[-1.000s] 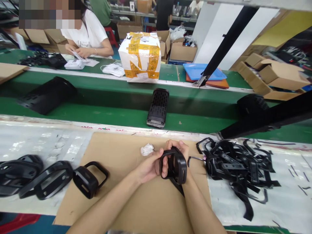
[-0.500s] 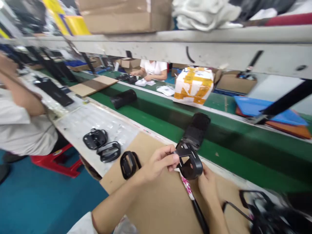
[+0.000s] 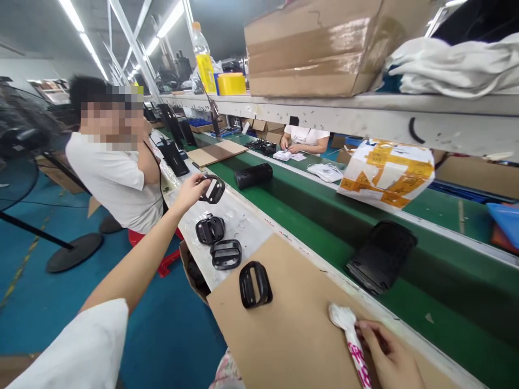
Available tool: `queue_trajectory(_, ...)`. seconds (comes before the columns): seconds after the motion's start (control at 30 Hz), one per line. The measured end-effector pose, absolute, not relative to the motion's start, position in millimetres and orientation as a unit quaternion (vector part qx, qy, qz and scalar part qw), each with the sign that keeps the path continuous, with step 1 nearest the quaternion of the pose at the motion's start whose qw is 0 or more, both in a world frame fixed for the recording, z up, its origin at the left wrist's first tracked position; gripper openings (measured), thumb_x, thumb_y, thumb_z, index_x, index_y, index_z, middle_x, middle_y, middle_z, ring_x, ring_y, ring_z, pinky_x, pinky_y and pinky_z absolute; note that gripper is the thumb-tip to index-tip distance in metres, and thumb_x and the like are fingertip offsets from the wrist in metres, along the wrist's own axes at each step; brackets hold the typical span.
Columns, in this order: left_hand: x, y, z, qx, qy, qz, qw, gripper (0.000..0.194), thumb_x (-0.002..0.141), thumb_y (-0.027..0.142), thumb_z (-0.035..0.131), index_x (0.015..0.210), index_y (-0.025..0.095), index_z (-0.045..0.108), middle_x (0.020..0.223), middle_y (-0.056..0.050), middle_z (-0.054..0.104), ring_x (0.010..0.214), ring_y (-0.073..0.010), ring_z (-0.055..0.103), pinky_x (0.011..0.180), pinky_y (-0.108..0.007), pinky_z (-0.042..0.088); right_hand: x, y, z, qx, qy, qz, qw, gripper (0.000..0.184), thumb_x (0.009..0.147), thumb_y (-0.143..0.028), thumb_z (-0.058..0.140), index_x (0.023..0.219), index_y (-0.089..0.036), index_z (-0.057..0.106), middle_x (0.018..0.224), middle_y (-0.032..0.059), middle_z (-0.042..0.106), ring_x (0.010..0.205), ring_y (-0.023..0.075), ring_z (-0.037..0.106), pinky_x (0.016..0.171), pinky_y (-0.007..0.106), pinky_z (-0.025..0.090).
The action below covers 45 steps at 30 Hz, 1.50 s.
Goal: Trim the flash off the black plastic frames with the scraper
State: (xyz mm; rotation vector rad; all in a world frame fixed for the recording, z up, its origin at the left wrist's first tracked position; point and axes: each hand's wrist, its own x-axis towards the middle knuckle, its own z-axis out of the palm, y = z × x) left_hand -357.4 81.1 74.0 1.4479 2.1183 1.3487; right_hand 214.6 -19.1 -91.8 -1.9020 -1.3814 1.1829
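1. Pale, glossy sheeting (image 3: 259,233) covers the bench below the left hand (image 3: 192,190), whose thumb and fingers are pinched on the near rim of a rounded black plastic frame with a slotted middle (image 3: 214,190).
2. Below those fingers, on the person's side, two similar black frames (image 3: 210,229) (image 3: 226,254) lie close together on the sheeting. Further back towards the body, a deeper black frame (image 3: 265,289) sits on flat brown cardboard (image 3: 298,313).
3. At the right hand (image 3: 391,351), the fingers are loosely bent beside a slim tool wrapped in white with pink print (image 3: 354,348); whether they grip it, I cannot tell.
4. Past the left fingertips, a black cylindrical casing (image 3: 253,175) rests on the green belt (image 3: 295,216); beyond the right ones lies a broader black casing (image 3: 383,256).
5. Just past the left hand sits a co-worker in a white shirt (image 3: 115,181), so I'd keep that reach short of their arm.
6. With one rim pinched at full stretch, the frame could tip; a level wrist, a light hold and a gentle release, clear of its neighbours, would spare it scuffs.
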Motion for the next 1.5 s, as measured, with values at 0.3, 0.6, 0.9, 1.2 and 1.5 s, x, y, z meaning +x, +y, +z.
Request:
queue_trajectory(0.3,-395.6,127.4,14.4,0.502,0.822,0.257,0.084,0.057,0.079,0.022,0.067,0.13,-0.002,0.06,0.124,-0.024,0.063,0.115,-0.0319,0.057,0.101,-0.038,0.042,224.6,-15.4,-115.7,-0.657,-0.482,0.472,0.337,0.068,0.068,-0.081,0.066,0.092,-0.018,0.074,0.107,0.0144,0.074,0.101,0.0311,0.071,0.092,0.034,0.058)
queue_trajectory(0.6,-291.6,47.3,62.2,0.762,0.603,0.139,0.189,0.048,0.094,0.047,0.059,0.127,0.015,0.072,0.129,-0.013,0.068,0.116,-0.0286,0.064,0.105,-0.035,0.046,205.8,-23.5,-84.2,-0.66,-0.52,0.445,0.311,0.064,0.075,-0.076,0.058,0.095,-0.017,0.071,0.102,0.0124,0.074,0.1,0.0313,0.068,0.089,0.038,0.052)
queue_trajectory(0.9,-199.7,5.7,32.2,0.85,0.42,-0.011,0.318,0.021,0.088,0.033,0.064,0.106,0.024,0.072,0.149,-0.009,0.055,0.126,-0.0289,0.061,0.099,-0.03,0.049,191.6,-32.6,-60.8,-0.592,-0.537,0.46,0.386,0.043,0.093,-0.054,0.057,0.094,-0.013,0.069,0.094,0.0112,0.072,0.089,0.024,0.067,0.085,0.035,0.049)
queue_trajectory(1.2,-155.2,12.5,36.8,0.424,0.532,0.234,0.695,0.048,0.067,0.049,0.075,0.108,0.025,0.072,0.107,-0.003,0.076,0.104,-0.0364,0.068,0.091,-0.048,0.054,259.1,-93.4,18.5,-0.644,-0.666,0.28,0.251,0.019,0.094,-0.013,0.054,0.101,-0.019,0.07,0.101,0.0051,0.067,0.096,0.0197,0.059,0.087,0.033,0.045)
queue_trajectory(1.5,-50.6,-8.8,13.2,0.171,0.371,0.324,0.853,0.068,0.076,0.065,0.062,0.13,0.024,0.064,0.12,-0.015,0.071,0.104,-0.0408,0.067,0.078,-0.056,0.056,294.1,-102.9,-15.8,-0.619,-0.773,0.123,0.06,0.022,0.09,-0.001,0.049,0.091,-0.015,0.067,0.11,0.0126,0.055,0.102,0.0247,0.05,0.092,0.039,0.043)
